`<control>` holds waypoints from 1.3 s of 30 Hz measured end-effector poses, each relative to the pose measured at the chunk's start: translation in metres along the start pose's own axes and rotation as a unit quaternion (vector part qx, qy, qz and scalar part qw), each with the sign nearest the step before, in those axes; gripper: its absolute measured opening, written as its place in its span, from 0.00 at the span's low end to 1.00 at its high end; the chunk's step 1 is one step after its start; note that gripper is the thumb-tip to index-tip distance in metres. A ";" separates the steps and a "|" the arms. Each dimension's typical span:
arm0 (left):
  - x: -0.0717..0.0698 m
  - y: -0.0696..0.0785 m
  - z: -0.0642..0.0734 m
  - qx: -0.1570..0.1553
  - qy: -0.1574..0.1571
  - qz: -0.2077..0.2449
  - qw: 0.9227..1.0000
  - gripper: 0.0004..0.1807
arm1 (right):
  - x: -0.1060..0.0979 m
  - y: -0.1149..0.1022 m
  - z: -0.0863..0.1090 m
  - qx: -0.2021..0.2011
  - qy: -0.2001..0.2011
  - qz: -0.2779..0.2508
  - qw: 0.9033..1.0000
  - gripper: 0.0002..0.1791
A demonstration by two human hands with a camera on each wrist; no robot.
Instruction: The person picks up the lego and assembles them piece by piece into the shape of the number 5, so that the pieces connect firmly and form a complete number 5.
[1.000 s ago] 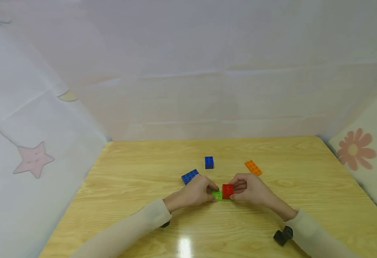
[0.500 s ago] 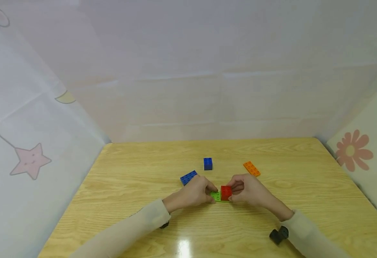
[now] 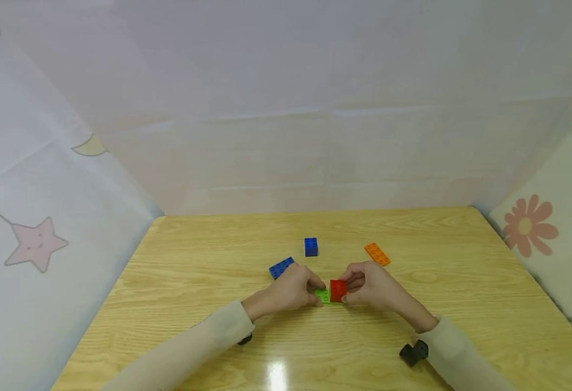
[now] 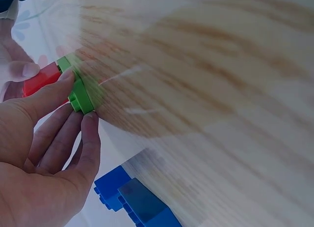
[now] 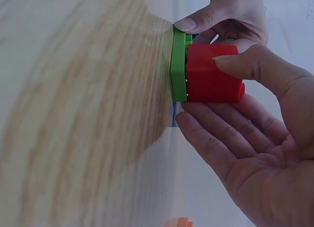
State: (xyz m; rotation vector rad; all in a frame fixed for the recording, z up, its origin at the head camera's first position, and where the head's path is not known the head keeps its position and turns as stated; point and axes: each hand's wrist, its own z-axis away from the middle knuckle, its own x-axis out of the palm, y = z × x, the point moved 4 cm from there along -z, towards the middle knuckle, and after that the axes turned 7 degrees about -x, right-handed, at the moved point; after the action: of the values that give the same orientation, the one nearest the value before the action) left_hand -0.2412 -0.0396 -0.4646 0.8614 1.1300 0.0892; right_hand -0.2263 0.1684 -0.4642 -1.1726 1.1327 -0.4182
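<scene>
A flat green plate brick point(image 3: 322, 296) lies on the wooden table with a red brick point(image 3: 337, 291) on top of its right end. My left hand point(image 3: 286, 290) pinches the plate's left end between thumb and fingers. From the other side, my right hand point(image 3: 376, 285) grips the red brick. In the right wrist view, the right thumb point(image 5: 235, 64) presses one face of the red brick, its fingers are at the opposite face, and a narrow gap shows between red and green. Studs at the left end of the green plate point(image 4: 81, 92) show bare in the left wrist view.
A flat blue plate brick point(image 3: 281, 267) lies just beyond the left hand, which partly covers it. Farther back stands a small blue brick point(image 3: 310, 247). An orange plate brick point(image 3: 377, 253) rests behind the right hand. Patterned cloth point(image 3: 266, 157) hangs around the table's back and sides.
The whole scene has shifted slightly left in the head view. Both hands keep their hold, with the red brick and green plate in the same arrangement.
</scene>
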 end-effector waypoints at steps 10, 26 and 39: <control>0.002 0.000 0.001 0.000 0.007 -0.008 1.000 0.17 | 0.000 -0.005 -0.001 0.018 -0.011 -0.001 1.000 0.14; -0.001 0.004 0.002 0.004 0.010 -0.010 1.000 0.17 | -0.002 -0.013 -0.005 0.019 -0.020 0.026 0.999 0.12; 0.000 0.004 0.002 -0.004 0.011 -0.015 1.000 0.16 | 0.002 0.000 0.006 -0.026 0.010 0.038 0.999 0.19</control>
State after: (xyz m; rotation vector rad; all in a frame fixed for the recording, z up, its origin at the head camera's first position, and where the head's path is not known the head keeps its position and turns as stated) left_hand -0.2383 -0.0376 -0.4614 0.8388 1.1625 0.0784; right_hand -0.2202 0.1700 -0.4652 -1.1695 1.2068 -0.3445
